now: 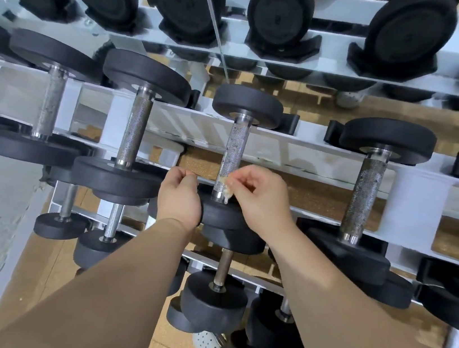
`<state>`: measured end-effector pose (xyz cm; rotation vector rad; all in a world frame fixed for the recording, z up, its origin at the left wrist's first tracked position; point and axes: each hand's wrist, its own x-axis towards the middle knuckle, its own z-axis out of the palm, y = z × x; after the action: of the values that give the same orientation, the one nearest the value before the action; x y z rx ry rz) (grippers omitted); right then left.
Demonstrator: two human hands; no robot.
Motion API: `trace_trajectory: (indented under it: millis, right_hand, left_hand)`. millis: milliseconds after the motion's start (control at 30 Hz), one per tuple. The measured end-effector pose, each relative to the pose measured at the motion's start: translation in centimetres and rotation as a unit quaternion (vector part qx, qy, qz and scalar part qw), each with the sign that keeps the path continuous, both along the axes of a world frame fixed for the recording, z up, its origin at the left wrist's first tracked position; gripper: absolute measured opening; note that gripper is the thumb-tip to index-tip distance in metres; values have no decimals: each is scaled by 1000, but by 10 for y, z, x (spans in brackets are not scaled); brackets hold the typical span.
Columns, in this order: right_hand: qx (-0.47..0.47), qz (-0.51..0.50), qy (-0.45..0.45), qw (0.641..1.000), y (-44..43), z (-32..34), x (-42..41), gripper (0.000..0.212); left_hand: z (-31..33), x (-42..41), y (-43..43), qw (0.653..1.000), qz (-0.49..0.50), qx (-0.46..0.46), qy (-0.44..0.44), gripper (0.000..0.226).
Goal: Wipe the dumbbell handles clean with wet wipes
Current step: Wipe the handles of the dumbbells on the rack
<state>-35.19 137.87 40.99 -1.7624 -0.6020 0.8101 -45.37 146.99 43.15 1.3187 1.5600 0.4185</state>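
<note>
Wiping low on the dumbbell handle [234,154] over the middle rack [299,154] | pinching crumpled wet wipe [226,190] in right hand [260,200] | left hand [179,197] curled against near head [223,216] — hold unclear | advised: wrap wipe round, twist up the knurling.

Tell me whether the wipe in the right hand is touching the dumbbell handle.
Touching. The head view shows the wipe, pinched by the right hand, lying against the lower end of the dumbbell handle with no gap between them.
</note>
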Motion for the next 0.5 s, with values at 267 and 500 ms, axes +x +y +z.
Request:
trace_trajectory:
  millis: [267,500]
  right_hand:
    - [41,-156,2,987,43,4,26,7]
    - [25,-41,-25,999,13,-1,0,12]
  left_hand:
    - [-3,-2,1,1000,-3,-2,3,14]
    - [-2,-1,0,1000,-8,9,-4,13]
